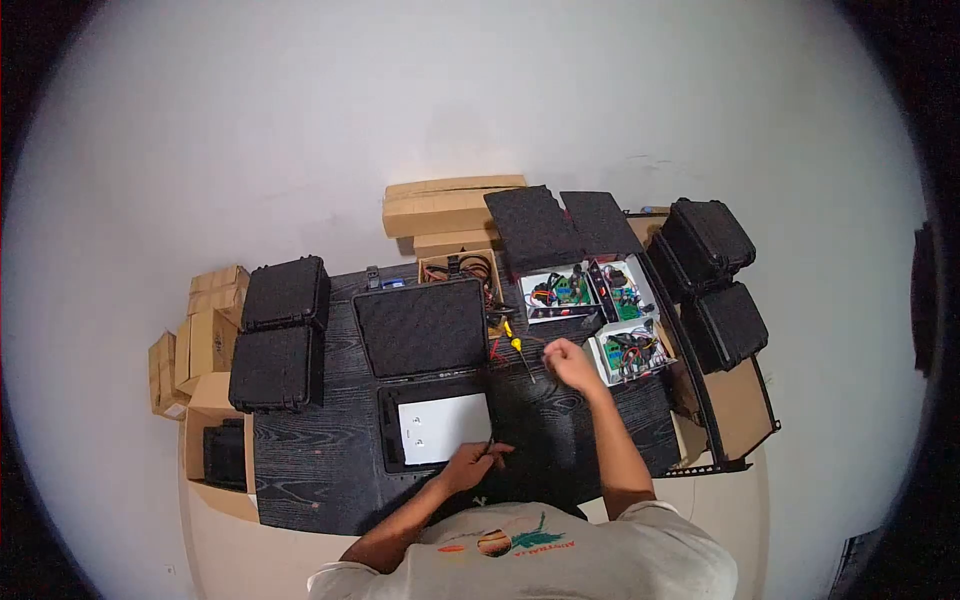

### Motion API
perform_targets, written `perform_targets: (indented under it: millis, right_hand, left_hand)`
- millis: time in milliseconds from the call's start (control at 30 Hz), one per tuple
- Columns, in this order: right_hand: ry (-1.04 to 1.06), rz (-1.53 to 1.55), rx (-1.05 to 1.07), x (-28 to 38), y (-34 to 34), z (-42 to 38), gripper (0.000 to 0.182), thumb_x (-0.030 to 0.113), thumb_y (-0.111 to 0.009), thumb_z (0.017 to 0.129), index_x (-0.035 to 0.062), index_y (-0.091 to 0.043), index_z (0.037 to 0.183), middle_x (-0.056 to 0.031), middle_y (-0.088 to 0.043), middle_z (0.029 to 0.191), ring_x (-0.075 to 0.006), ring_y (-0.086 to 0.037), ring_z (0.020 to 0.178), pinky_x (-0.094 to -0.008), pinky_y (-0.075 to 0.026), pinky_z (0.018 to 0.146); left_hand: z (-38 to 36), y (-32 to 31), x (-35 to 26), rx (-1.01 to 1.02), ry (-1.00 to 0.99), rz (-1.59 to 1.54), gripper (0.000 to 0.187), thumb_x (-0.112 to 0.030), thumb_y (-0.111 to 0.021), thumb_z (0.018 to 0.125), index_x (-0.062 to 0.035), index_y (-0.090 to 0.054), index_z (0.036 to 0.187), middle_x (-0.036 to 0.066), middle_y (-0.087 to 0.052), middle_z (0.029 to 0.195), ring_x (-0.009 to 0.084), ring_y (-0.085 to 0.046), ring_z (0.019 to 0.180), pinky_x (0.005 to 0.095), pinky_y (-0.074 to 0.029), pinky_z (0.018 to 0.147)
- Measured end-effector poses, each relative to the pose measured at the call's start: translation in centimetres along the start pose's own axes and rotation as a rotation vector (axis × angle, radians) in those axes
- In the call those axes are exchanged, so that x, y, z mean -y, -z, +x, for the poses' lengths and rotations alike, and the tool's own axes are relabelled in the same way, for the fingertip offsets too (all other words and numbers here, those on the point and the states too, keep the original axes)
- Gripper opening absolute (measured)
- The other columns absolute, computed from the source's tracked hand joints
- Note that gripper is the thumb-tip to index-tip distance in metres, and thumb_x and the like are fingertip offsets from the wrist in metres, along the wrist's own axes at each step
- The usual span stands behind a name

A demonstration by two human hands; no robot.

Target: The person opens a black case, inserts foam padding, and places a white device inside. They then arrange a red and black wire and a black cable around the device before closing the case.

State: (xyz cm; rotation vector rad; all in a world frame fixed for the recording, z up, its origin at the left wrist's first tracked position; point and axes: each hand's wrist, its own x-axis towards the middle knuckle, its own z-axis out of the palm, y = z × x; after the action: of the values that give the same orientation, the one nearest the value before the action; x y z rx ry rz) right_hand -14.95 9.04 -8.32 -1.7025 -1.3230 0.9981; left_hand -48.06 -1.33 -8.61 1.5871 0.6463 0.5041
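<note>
A black hard case (384, 440) stands open on the dark table, its foam-lined lid (420, 325) tipped back. Inside lies a flat white box (440, 430) with two small round fittings on its face. At the box's lower right corner is my left hand (474, 466), its fingers closed around something small and dark that I cannot make out. My right hand (568, 364) hovers over the table with curled fingers; what they pinch, if anything, is too small to name. Just left of it lies a yellow-handled screwdriver (516, 343).
Several open white boxes with circuit boards and wires (632, 350) sit at the right. Black foam sheets (540, 228) and a carton of cables (460, 268) are behind. Closed black cases (277, 367) are stacked at left, others (725, 322) at right. Cardboard boxes (455, 205) line the wall.
</note>
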Motion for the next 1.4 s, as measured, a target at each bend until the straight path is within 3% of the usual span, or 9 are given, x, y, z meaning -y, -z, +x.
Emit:
perform_targets:
  millis: [233, 333, 467, 500, 800, 900, 1000, 1200, 1400]
  right_hand:
    - [0.420, -0.178, -0.454, 4.9, -6.2, 2.7, 0.031, 0.016, -0.074, 0.088, 0.0008, -0.063, 0.112, -0.0168, -0.068, 0.100, -0.0329, -0.067, 0.093, -0.0395, -0.053, 0.086]
    - [0.478, -0.272, -0.374, 6.4, -8.0, 3.4, 0.036, 0.020, -0.077, 0.086, 0.0003, -0.063, 0.114, -0.0190, -0.068, 0.106, -0.0381, -0.065, 0.104, -0.0433, -0.052, 0.092]
    - [0.382, -0.412, -0.330, 6.8, -9.8, 5.2, 0.049, 0.021, -0.075, 0.088, -0.0012, -0.062, 0.130, -0.0203, -0.067, 0.116, -0.0405, -0.064, 0.110, -0.0464, -0.050, 0.097]
    - [0.344, -0.373, -0.287, 6.8, -9.8, 5.5, 0.057, 0.025, -0.076, 0.086, 0.0001, -0.061, 0.135, -0.0252, -0.063, 0.126, -0.0425, -0.061, 0.117, -0.0485, -0.049, 0.102]
    - [0.353, -0.334, -0.097, 7.5, -9.4, 6.6, 0.053, 0.002, -0.057, 0.083, 0.0011, -0.061, 0.136, -0.0219, -0.070, 0.094, -0.0389, -0.068, 0.087, -0.0472, -0.055, 0.081]
    - [0.310, -0.391, -0.091, 8.4, -9.3, 6.5, 0.051, 0.004, -0.063, 0.084, 0.0027, -0.062, 0.135, -0.0211, -0.070, 0.090, -0.0402, -0.069, 0.089, -0.0475, -0.055, 0.083]
    - [0.302, -0.485, -0.057, 9.5, -8.5, 6.0, 0.044, 0.009, -0.068, 0.087, 0.0030, -0.062, 0.129, -0.0221, -0.070, 0.112, -0.0434, -0.067, 0.107, -0.0517, -0.055, 0.088]
    - [0.444, -0.602, -0.200, 7.6, -8.8, 7.3, 0.025, 0.011, -0.070, 0.087, 0.0037, -0.063, 0.110, -0.0188, -0.066, 0.105, -0.0416, -0.068, 0.099, -0.0515, -0.056, 0.087]
    - [0.492, -0.706, -0.227, 8.9, -8.7, 6.4, 0.023, 0.013, -0.073, 0.083, 0.0055, -0.065, 0.103, -0.0137, -0.060, 0.106, -0.0358, -0.066, 0.102, -0.0478, -0.058, 0.085]
  left_hand:
    - [-0.2, 0.0, 0.1, 0.026, -0.019, 0.087, 0.049, 0.000, -0.043, 0.089, -0.0064, -0.071, 0.129, 0.008, -0.072, 0.094, 0.0179, -0.065, 0.086, 0.0334, -0.052, 0.079]
    - [-0.2, 0.0, 0.5, 0.026, -0.001, 0.065, 0.046, -0.001, -0.045, 0.091, -0.0073, -0.071, 0.128, 0.009, -0.073, 0.093, 0.0182, -0.067, 0.087, 0.0332, -0.053, 0.084]
    - [-0.3, -0.3, 1.1, 0.005, -0.071, 0.021, 0.044, -0.002, -0.046, 0.093, -0.0078, -0.072, 0.128, 0.009, -0.074, 0.092, 0.0184, -0.068, 0.087, 0.0331, -0.054, 0.084]
    - [-0.2, -0.2, 0.9, 0.005, -0.078, 0.045, 0.044, -0.002, -0.046, 0.093, -0.0077, -0.072, 0.127, 0.009, -0.074, 0.092, 0.0184, -0.068, 0.086, 0.0333, -0.054, 0.084]
    - [0.1, -0.7, 1.9, 0.037, -0.077, 0.068, 0.042, -0.003, -0.047, 0.094, -0.0070, -0.072, 0.127, 0.009, -0.074, 0.092, 0.0189, -0.069, 0.088, 0.0347, -0.054, 0.081]
    - [0.3, -0.7, 1.5, 0.055, -0.075, 0.073, 0.042, -0.004, -0.046, 0.094, -0.0061, -0.071, 0.128, 0.009, -0.074, 0.093, 0.0189, -0.069, 0.089, 0.0344, -0.054, 0.084]
    - [0.2, -0.8, 1.7, 0.052, -0.033, 0.058, 0.042, -0.004, -0.045, 0.095, -0.0055, -0.071, 0.128, 0.010, -0.074, 0.094, 0.0190, -0.069, 0.090, 0.0342, -0.054, 0.086]
    - [0.0, -0.4, 1.3, 0.044, -0.036, 0.072, 0.043, -0.004, -0.045, 0.094, -0.0054, -0.070, 0.129, 0.010, -0.074, 0.094, 0.0192, -0.069, 0.090, 0.0341, -0.054, 0.087]
    - [0.0, -0.3, 1.4, 0.044, -0.034, 0.080, 0.043, -0.003, -0.045, 0.094, -0.0065, -0.071, 0.128, 0.009, -0.074, 0.093, 0.0185, -0.069, 0.090, 0.0332, -0.054, 0.086]
